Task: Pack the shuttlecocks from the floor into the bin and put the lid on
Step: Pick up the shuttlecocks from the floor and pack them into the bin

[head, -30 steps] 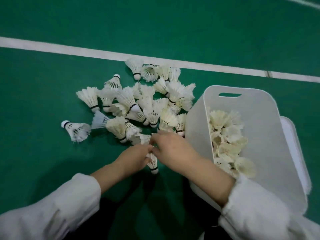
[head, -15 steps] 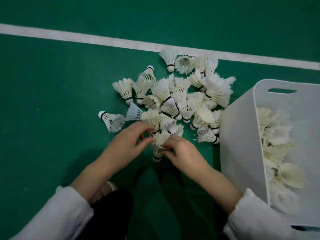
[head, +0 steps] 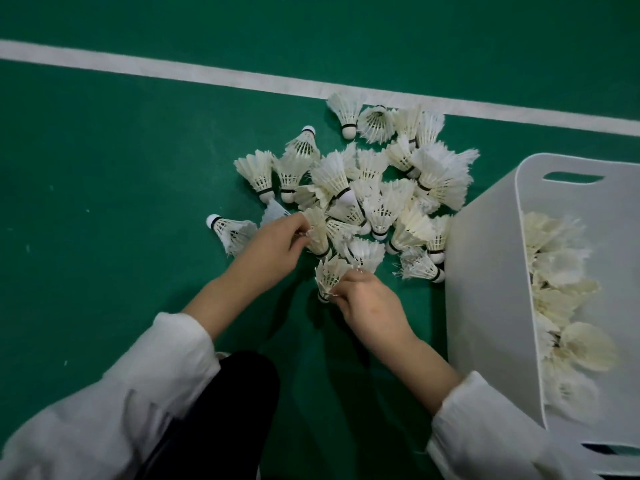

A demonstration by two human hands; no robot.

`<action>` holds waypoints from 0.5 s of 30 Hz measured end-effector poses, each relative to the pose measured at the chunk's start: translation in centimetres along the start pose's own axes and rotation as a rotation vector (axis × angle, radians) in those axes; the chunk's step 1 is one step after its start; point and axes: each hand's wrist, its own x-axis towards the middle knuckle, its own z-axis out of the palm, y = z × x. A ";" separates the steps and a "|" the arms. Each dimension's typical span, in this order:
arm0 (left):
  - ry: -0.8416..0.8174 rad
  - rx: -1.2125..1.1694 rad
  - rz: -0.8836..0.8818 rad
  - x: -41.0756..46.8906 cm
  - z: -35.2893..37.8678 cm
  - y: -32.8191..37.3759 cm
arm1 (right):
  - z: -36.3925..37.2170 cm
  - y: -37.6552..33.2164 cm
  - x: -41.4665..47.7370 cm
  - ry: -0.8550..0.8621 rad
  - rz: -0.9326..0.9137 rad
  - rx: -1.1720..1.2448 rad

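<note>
The right hand [head: 372, 306] curls its fingers round a shuttlecock [head: 329, 275]; the left hand [head: 272, 251] pinches a second shuttlecock [head: 317, 232] in its fingers. The pile [head: 381, 195] lies on the floor [head: 121, 202] just beyond the fingers; the part-filled bin [head: 485, 306] stands just right of them.

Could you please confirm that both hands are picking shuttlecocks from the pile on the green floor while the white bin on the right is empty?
Not quite: the head view shows the white bin already holding shuttlecocks. The left hand and right hand do each grip one from the floor pile.
</note>
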 end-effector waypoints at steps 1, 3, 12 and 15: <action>0.011 -0.016 -0.012 -0.6 -0.5 -0.1 | -0.1 0.0 0.0 -0.007 0.004 -0.004; 0.036 -0.044 -0.052 -2.1 -1.6 -0.6 | -0.2 0.0 0.0 -0.029 0.003 -0.015; 0.223 0.173 -0.348 -6.8 -3.0 -5.6 | -0.6 -0.1 0.5 -0.054 -0.012 -0.076; 0.212 0.276 -0.418 -5.8 -2.5 -6.3 | -0.5 -0.4 0.8 -0.071 -0.026 -0.113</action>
